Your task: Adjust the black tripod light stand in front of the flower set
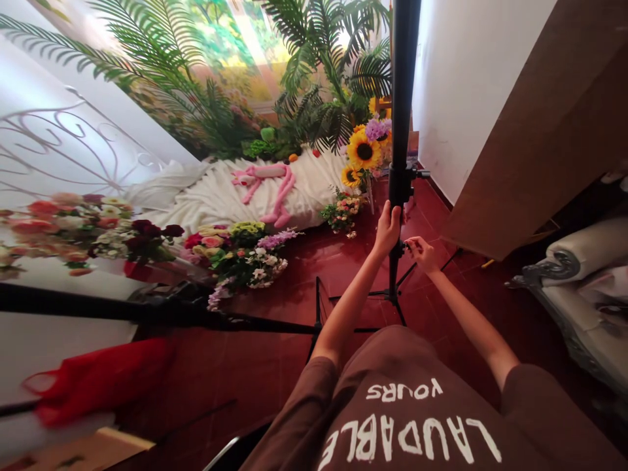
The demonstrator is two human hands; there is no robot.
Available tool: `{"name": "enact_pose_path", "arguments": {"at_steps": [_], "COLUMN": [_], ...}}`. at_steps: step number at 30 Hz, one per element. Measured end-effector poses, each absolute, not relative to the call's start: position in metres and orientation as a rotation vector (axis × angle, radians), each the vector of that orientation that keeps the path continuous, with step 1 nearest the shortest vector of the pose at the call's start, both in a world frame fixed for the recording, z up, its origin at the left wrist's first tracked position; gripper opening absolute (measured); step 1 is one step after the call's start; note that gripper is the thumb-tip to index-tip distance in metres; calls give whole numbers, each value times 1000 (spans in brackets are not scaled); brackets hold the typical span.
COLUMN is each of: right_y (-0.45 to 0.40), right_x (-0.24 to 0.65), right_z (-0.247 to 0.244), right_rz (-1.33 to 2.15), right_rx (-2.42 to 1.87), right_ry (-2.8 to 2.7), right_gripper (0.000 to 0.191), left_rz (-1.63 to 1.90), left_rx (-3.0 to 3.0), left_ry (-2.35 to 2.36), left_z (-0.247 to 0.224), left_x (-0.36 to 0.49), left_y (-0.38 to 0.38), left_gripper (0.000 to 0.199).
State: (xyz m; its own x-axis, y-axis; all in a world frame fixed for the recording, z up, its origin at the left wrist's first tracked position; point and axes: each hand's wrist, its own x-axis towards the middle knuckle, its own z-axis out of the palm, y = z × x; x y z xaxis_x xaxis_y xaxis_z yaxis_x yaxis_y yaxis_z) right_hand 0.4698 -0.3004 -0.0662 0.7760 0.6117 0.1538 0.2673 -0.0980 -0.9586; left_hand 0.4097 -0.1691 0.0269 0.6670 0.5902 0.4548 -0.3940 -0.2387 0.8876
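Upright before me is a black light stand (401, 111), its thick pole reaching the top of the view and its legs spread on the floor. My left hand (387, 229) is wrapped around the pole below the upper collar and its side knob (420, 174). To the right of the pole, my right hand (420, 254) has its fingers closed on a small black knob (405, 247) at the lower collar. The fingertips partly cover that knob.
A second black stand (265, 322) lies across the left. Flower bunches (245, 252), sunflowers (364, 152) and a draped white bed (314, 180) with a pink plush toy (269, 173) stand ahead. A silver-trimmed sofa (579, 261) is at right, a red bag (103, 376) lower left.
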Motion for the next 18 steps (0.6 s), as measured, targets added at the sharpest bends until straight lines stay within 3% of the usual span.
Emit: {"name": "enact_pose_path", "arguments": {"at_steps": [4,10,13,18], "right_y": [-288,-274,-274,-275], "right_x": [474,493,504,507], "right_z": [-63,-61,-61,-68], "right_rz": [573,996,1284,1266], "right_rx": [-1530,-1293,-1037,-777], "right_ry": [-494,-44,142,220], "right_gripper": [32,14,18,27], "left_rz": [922,912,905,915], "left_rx": [1555,1556,1559,1558], "left_ry": [159,144,135,119], "left_z": [28,30,29,29], "left_x": [410,410,409,409], "left_y": [-169,-170,-169,-169], "left_gripper": [46,47,48,47]}}
